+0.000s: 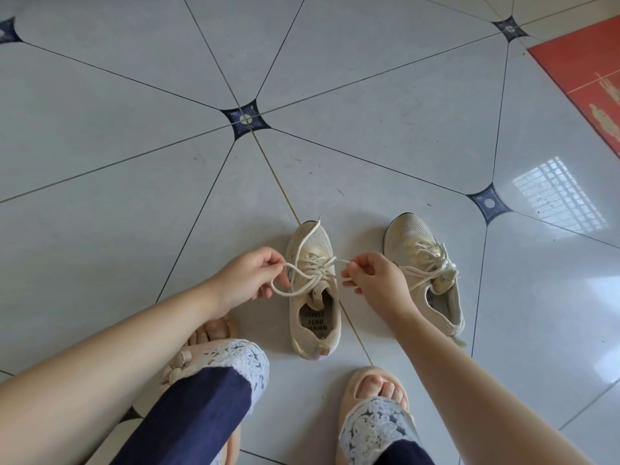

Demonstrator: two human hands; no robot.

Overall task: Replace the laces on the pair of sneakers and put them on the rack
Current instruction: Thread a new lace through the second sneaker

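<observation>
Two small beige sneakers stand side by side on the tiled floor, toes pointing away from me. The left sneaker (313, 317) has a cream lace (310, 268) threaded through it and crossed over the tongue. My left hand (246, 280) pinches a loop of that lace on the shoe's left side. My right hand (375, 278) pinches the lace on the shoe's right side. One loose lace end lies over the toe. The right sneaker (424, 263) has its lace tied in a bow, and my right forearm partly covers its heel.
Pale grey floor tiles (335, 162) with dark diamond insets spread all around. A red mat (590, 78) lies at the far right. My two sandalled feet (375, 387) and navy trouser legs with lace hems sit just in front of the sneakers. No rack is in view.
</observation>
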